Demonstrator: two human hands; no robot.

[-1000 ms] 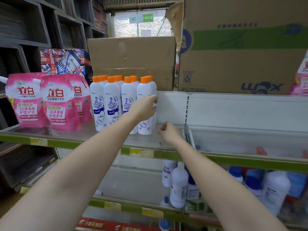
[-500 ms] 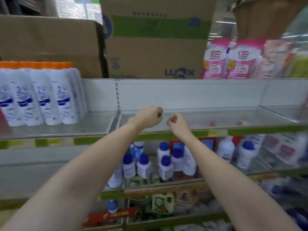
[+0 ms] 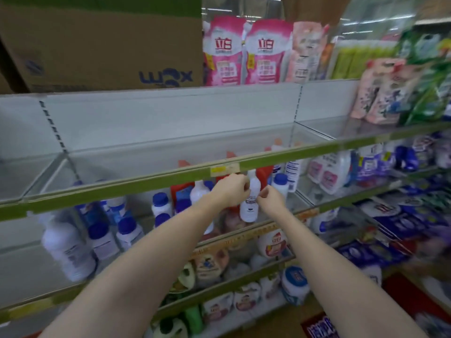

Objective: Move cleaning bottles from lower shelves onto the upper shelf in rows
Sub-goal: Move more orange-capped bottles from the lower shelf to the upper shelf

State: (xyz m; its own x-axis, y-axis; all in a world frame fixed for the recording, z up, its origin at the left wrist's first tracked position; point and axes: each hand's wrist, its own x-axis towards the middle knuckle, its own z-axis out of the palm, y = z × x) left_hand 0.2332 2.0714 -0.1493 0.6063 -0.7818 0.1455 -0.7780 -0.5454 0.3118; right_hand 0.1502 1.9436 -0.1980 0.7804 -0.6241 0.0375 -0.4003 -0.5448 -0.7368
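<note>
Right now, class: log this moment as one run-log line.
left hand: grips slim white plastic bottle | right hand: touching bottle, grip unclear | green-edged glass upper shelf: this bay bare

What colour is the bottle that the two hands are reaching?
White, with a small dark-printed label; the bottle shows in the head view.

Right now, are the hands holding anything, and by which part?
Yes: a white bottle. The left hand grips its upper body near the neck; the right hand pinches its label area from the other side.
</note>
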